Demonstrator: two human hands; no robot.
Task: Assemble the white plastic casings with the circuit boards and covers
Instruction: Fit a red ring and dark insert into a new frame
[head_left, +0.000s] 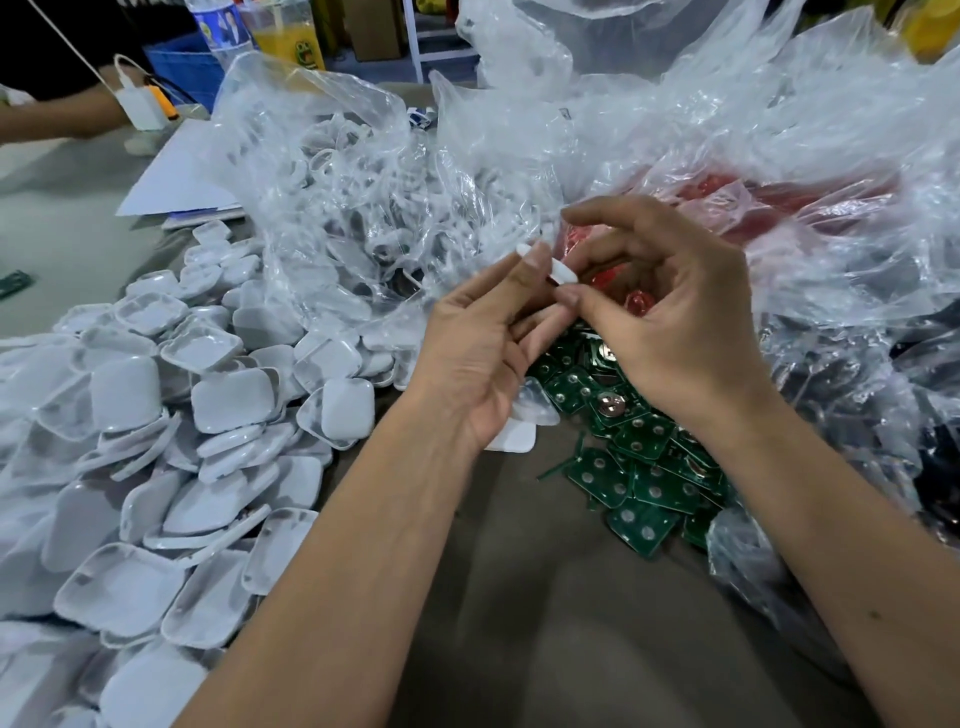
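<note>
My left hand (480, 353) and my right hand (670, 322) meet above the table's middle and together pinch one small white casing (558, 270) seen edge-on. A sliver of red shows at the casing's lower edge. A large heap of white square casings (171, 452) fills the left side. Green square circuit boards (639, 467) with round metal contacts lie in a pile under and right of my hands. Red covers (639, 301) sit inside a clear bag behind my right hand.
Crumpled clear plastic bags (374, 197) holding more white parts rise behind the hands and along the right edge. A bare strip of brown table (545, 597) lies between my forearms. Another person's arm (57, 117), a white charger and bottles are at the far left.
</note>
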